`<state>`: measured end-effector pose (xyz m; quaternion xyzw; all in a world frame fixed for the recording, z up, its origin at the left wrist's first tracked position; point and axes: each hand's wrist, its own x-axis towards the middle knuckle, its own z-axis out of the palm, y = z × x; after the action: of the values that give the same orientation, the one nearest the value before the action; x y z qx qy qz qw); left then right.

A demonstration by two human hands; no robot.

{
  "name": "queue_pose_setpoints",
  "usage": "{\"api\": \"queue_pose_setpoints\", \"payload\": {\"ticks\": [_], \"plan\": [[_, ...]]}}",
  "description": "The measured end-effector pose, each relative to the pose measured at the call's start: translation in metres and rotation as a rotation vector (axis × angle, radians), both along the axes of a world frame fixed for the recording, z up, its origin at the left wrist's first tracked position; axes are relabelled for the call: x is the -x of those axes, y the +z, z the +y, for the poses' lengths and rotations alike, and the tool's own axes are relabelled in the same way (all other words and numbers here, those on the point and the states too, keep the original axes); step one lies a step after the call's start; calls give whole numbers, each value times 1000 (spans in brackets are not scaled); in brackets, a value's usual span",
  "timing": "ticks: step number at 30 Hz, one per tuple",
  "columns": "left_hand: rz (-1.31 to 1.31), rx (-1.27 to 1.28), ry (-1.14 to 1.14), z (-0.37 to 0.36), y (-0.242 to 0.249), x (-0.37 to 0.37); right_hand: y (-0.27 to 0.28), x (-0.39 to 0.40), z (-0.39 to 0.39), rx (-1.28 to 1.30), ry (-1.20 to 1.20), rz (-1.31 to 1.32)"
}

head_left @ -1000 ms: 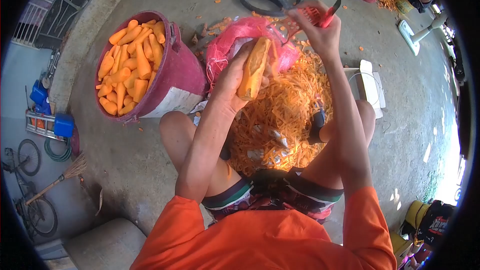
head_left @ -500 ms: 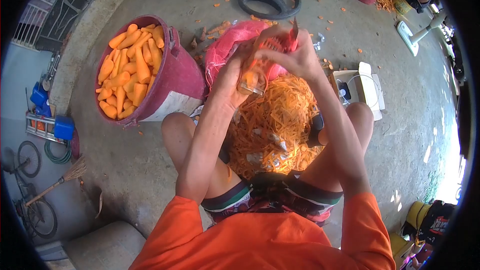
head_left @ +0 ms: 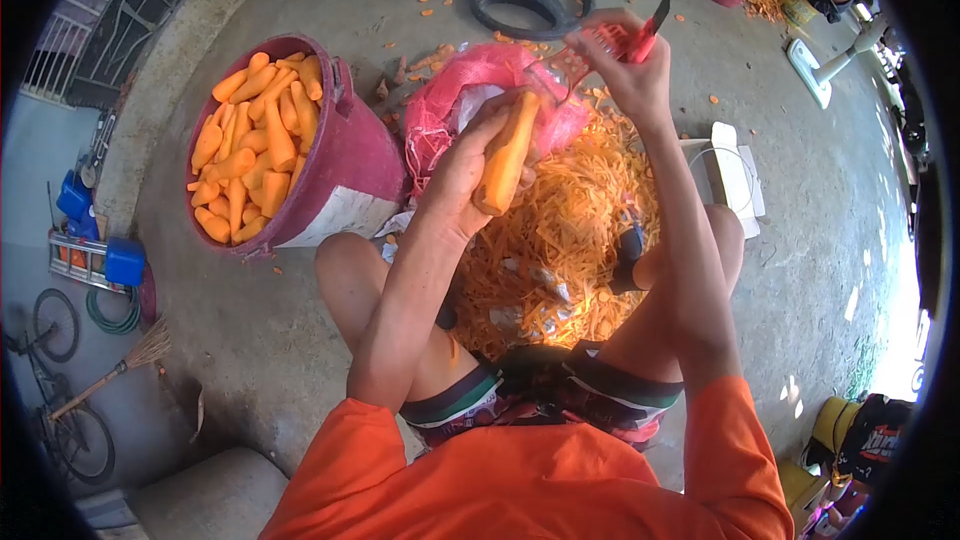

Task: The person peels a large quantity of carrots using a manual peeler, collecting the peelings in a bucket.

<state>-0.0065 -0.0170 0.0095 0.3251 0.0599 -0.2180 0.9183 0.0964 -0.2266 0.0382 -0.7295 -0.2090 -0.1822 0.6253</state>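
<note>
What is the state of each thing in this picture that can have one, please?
Left hand: closed around a carrot.
Carrot: held, looks mostly peeled.
Right hand: closed on a red peeler.
Peeler: held, near the carrot's far end.
Dark blade: bare, sticking out past right hand.
Tub: open, filled with carrots.
Pink sack: crumpled.
Peelings: heaped loose.
White box: open.
</note>
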Motion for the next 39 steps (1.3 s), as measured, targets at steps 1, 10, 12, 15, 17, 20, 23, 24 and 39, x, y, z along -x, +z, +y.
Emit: {"api": "queue_pose_setpoints", "payload": {"ticks": [1, 10, 12, 15, 17, 20, 23, 24, 39], "plan": [[-9, 3, 1, 0, 0, -2, 3, 3, 1, 3, 1, -9], [-20, 31, -11, 2, -7, -2, -5, -8, -1, -59, 23, 43], [-25, -21, 16, 2, -4, -4, -1, 2, 4, -80, 108, -2], [-24, -47, 152, -9, 19, 3, 10, 40, 26, -93, 312, -51], [30, -67, 183, -11, 16, 3, 4, 44, 22, 259, 355, -196], [48, 60, 28, -3, -2, -3, -5, 2, 4, -45, 163, -46], [61, 105, 18, -2, -1, -5, 0, 12, 8, -95, 65, 35], [7, 147, 13, -1, -2, -6, 4, 34, 21, 18, 194, -136], [-3, 22, -2, -6, -2, 0, 1, 31, 14, 149, 391, -114]]}}
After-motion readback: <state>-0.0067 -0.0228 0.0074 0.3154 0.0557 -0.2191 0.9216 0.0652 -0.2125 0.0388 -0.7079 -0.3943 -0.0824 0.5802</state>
